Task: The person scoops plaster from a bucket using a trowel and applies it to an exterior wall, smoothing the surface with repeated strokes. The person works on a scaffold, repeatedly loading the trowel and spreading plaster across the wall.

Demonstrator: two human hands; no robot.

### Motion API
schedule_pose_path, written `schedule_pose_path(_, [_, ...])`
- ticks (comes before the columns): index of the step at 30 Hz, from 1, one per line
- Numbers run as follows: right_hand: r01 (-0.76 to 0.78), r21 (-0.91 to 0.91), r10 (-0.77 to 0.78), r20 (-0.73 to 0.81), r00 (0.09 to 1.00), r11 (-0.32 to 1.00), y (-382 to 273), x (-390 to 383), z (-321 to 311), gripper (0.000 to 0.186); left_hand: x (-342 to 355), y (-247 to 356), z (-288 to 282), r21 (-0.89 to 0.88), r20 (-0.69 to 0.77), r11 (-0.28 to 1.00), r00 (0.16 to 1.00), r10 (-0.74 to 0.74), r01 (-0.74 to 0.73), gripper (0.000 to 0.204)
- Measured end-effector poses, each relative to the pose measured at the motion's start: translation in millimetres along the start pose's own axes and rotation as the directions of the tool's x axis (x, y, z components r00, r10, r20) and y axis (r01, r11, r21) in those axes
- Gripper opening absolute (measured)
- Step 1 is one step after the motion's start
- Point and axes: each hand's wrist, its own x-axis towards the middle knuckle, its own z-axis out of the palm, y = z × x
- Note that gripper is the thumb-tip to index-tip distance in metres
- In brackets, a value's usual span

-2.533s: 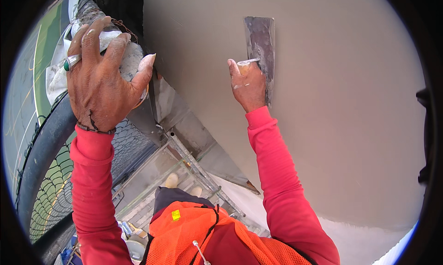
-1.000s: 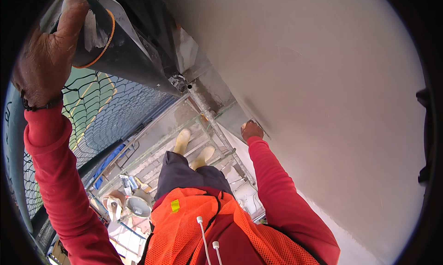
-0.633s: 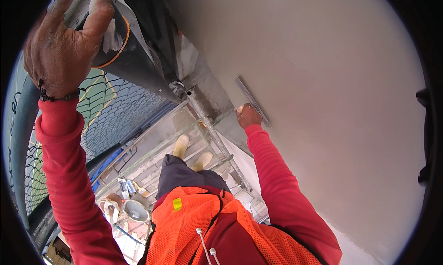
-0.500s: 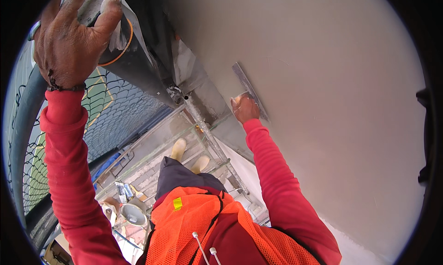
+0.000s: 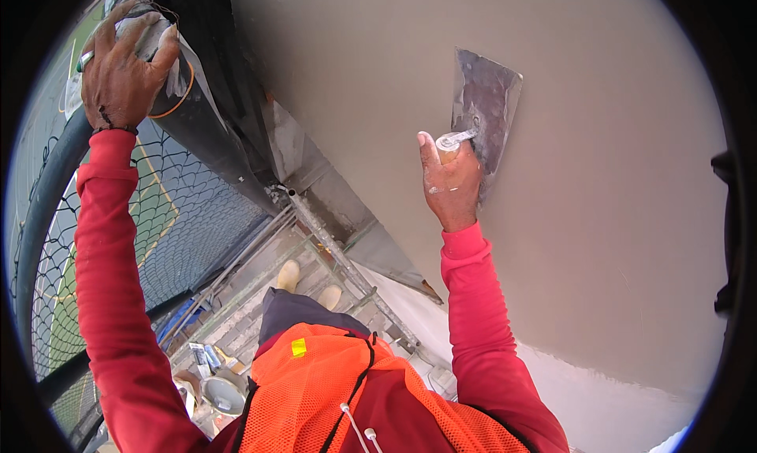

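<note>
My right hand (image 5: 455, 183) is closed round the handle of a finishing trowel (image 5: 487, 104). Its thin metal blade lies against or close to the smooth grey-beige plastered wall (image 5: 599, 193); the exact contact along the blade cannot be made out. At the upper left my left hand (image 5: 120, 82) grips the top of a post (image 5: 213, 141) covered in dark sheeting, fingers bent over its pale, crusted top. An orange cord (image 5: 188, 98) loops round the post just below the fingers.
A chain-link fence (image 5: 173, 193) with a thick rail (image 5: 47, 208) runs along the left. Scaffold tubes (image 5: 331, 248) cross below, beside my boots (image 5: 289, 275) on a plank platform. A bucket (image 5: 223, 395) and several tools (image 5: 211, 360) lie at the lower left.
My right hand has moved the trowel up and right across the wall, and the blade now shows its broad face. The left hand keeps its hold on the post; the whole view has shifted slightly.
</note>
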Motion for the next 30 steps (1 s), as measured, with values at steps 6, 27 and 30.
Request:
schedule_pose_path(6, [0.041, 0.017, -0.038, -0.161, 0.986, 0.999, 10.8, -41.0, -96.1, 0.043, -3.6, -20.6, 18.2, 0.091, 0.036, 0.994, 0.998, 0.051, -0.054, 0.045])
schedule_pose_path(27, [0.103, 0.654, 0.190, -0.361, 0.913, 0.749, 119.6, -216.5, -321.2, 0.041, -1.6, -89.2, 85.7, -0.003, 0.118, 0.991, 0.984, 0.136, -0.137, 0.047])
schedule_pose_path(30, [0.191, 0.653, 0.199, -0.475, 0.857, 0.732, 134.3, -246.1, -349.2, 0.043, 0.3, -91.4, 90.4, -0.028, 0.127, 0.982, 0.974, 0.188, -0.186, 0.046])
